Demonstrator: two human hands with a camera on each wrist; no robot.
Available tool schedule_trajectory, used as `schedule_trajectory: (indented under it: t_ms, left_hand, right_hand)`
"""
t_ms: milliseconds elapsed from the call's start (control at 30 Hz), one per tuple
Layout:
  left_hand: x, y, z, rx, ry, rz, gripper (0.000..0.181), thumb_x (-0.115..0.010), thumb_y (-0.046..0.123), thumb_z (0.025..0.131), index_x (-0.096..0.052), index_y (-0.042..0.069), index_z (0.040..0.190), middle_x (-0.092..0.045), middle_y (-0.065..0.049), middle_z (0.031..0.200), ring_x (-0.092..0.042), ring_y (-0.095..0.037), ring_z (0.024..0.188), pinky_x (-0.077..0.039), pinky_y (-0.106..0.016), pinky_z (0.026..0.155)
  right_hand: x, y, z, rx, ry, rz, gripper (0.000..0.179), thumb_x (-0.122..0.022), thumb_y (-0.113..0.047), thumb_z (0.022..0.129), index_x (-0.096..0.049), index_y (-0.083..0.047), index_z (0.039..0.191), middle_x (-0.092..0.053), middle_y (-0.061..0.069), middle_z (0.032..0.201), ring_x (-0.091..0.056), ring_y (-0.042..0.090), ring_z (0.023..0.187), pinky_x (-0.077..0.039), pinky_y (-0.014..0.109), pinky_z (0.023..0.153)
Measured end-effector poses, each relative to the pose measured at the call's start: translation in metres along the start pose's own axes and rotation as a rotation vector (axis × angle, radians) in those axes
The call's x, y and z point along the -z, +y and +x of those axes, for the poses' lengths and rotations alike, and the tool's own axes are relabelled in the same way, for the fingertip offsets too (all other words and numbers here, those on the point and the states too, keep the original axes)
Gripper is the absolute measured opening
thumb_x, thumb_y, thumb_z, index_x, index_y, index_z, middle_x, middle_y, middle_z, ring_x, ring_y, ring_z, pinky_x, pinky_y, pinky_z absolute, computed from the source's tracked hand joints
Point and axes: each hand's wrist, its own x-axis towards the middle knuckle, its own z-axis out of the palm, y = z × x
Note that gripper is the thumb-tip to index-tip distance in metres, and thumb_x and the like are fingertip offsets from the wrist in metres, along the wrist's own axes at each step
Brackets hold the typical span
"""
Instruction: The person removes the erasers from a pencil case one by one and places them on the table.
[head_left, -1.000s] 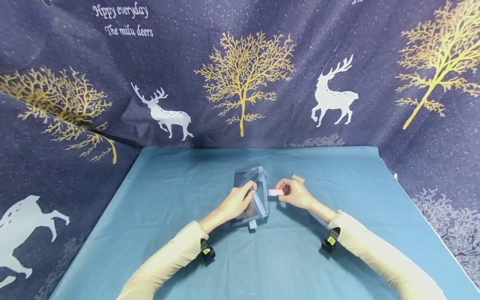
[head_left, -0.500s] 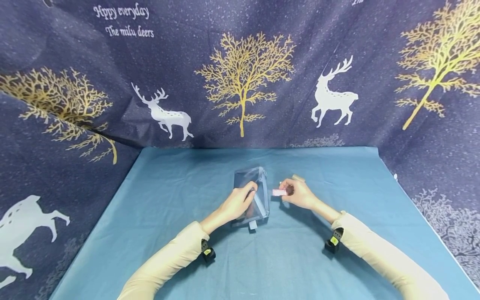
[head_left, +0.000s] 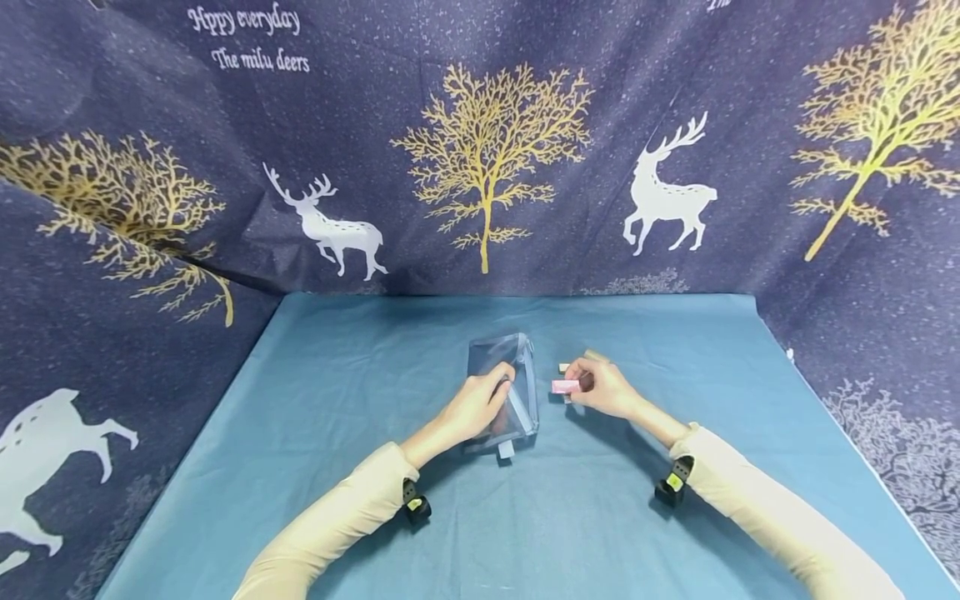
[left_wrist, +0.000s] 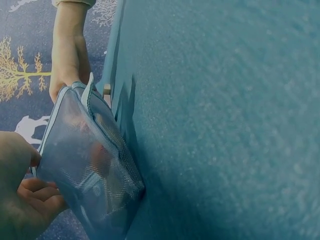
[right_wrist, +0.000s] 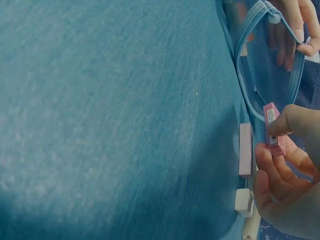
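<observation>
Pink box (head_left: pixel 565 387) hangs apart from open pouch rim (head_left: pixel 532 383).

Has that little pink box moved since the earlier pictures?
Yes: in the head view, the pink box has shifted slightly right against the middle golden tree, away from the pouch, held in the right hand.

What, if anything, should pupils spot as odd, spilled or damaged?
The lettering at upper left on the backdrop reads "Hppy everyday", apparently missing an "a". Nothing looks spilled or damaged around the pouch or pink box.
</observation>
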Motion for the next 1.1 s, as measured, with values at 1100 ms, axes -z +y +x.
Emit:
schedule_trajectory:
  t_ms: [1100]
  left_hand:
    - [-0.005,0.000,-0.001,-0.001,0.012,-0.022,0.020,-0.035,0.020,0.099,-0.048,0.012,0.111,-0.044,0.005,0.055,-0.037,-0.004,0.038,-0.032,-0.019,0.042]
  right_hand:
    - [0.021,0.012,-0.015,-0.017,-0.161,0.025,0.021,-0.068,-0.005,0.074,-0.062,-0.012,0.093,-0.065,0.001,0.084,-0.062,0.010,0.075,-0.052,0.022,0.071]
